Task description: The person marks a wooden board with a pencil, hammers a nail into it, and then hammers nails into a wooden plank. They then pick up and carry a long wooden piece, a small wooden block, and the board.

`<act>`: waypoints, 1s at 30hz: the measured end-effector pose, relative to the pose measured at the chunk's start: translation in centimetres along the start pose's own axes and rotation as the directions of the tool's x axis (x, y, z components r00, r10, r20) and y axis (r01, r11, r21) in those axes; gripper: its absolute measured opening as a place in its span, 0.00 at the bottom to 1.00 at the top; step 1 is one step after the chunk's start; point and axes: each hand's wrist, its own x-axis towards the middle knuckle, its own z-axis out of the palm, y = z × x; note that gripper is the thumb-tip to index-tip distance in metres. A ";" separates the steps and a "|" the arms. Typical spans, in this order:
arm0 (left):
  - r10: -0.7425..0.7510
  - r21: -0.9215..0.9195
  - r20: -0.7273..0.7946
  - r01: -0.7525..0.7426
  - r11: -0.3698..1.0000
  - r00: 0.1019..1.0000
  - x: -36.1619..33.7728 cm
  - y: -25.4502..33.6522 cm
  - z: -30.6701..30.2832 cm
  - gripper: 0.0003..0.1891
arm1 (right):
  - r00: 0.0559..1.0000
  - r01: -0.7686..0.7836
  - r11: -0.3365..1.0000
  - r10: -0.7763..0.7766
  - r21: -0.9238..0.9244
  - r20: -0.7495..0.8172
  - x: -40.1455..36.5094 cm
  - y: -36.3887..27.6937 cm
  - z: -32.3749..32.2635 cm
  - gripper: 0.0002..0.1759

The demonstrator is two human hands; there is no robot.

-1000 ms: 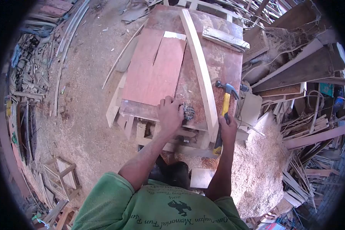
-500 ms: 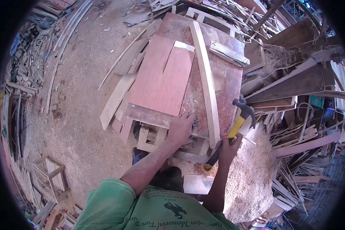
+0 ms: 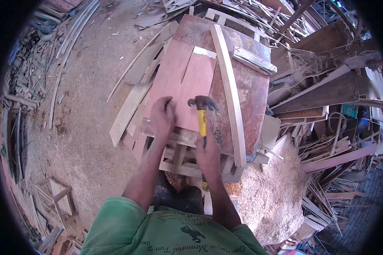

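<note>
My right hand (image 3: 208,158) is wrapped round the handle of a claw hammer (image 3: 203,123). Its dark head is raised over the near edge of a pink plywood sheet (image 3: 176,89). My left hand (image 3: 164,114) is over the sheet's near left corner, fingers curled together; whatever they hold is too small or hidden to make out. Beside the hammer, on the worn red tabletop (image 3: 253,102), lies a small dark heap (image 3: 218,136) that looks like nails. A long pale wooden strip (image 3: 229,91) runs along the table to the right of the sheet.
A short wooden piece (image 3: 254,60) lies at the table's far right. Boards (image 3: 134,104) lean along its left side. Sawdust (image 3: 272,199) is heaped at the lower right, scrap wood (image 3: 336,148) stacked beyond it. A small wooden frame (image 3: 55,199) stands on the floor at left.
My left hand has moved from beside the dark heap, leftward to the sheet's near left corner. The hammer in my right hand has swung in from the table's right edge and now stands more upright.
</note>
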 end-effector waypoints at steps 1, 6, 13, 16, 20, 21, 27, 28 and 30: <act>-0.027 0.053 -0.017 0.028 0.998 0.999 1.4 -0.2 0.1 0.12 | 0.999 0.042 0.999 -0.042 -0.016 -0.010 0.2 0.1 0.8 0.35; 0.083 0.163 -0.120 -0.063 0.985 0.989 3.9 -1.5 2.5 0.10 | 0.990 0.137 0.984 -0.141 -0.112 -0.023 1.1 1.4 3.5 0.37; 0.040 0.337 -0.154 0.014 0.941 0.987 3.8 -0.7 3.9 0.07 | 0.968 0.239 0.961 -0.247 -0.136 -0.048 3.3 0.2 4.1 0.40; 0.037 0.334 -0.156 0.017 0.943 0.987 3.6 -0.5 3.9 0.07 | 0.914 0.371 0.917 -0.388 -0.145 -0.119 4.7 -1.5 4.8 0.40; 0.026 0.324 -0.162 0.028 0.946 0.986 3.7 -0.2 3.8 0.07 | 0.971 0.239 0.933 -0.222 -0.269 0.090 6.3 -3.2 4.7 0.39; 0.031 0.330 -0.164 0.025 0.943 0.986 3.9 -0.3 3.8 0.07 | 0.975 0.200 0.924 -0.155 -0.325 0.161 6.6 -3.7 4.4 0.39; 0.039 0.343 -0.142 0.013 0.939 0.989 3.4 -0.5 3.8 0.16 | 0.894 0.426 0.896 -0.439 -0.128 -0.096 4.9 -4.9 2.9 0.38; 0.049 0.336 -0.149 0.004 0.942 0.988 3.5 -0.5 3.8 0.20 | 0.856 0.477 0.865 -0.498 -0.154 -0.142 4.9 -4.5 3.1 0.38; 0.046 0.342 -0.153 0.009 0.940 0.987 3.6 -0.5 3.7 0.26 | 0.760 0.569 0.794 -0.607 -0.214 -0.233 5.0 -3.2 3.7 0.37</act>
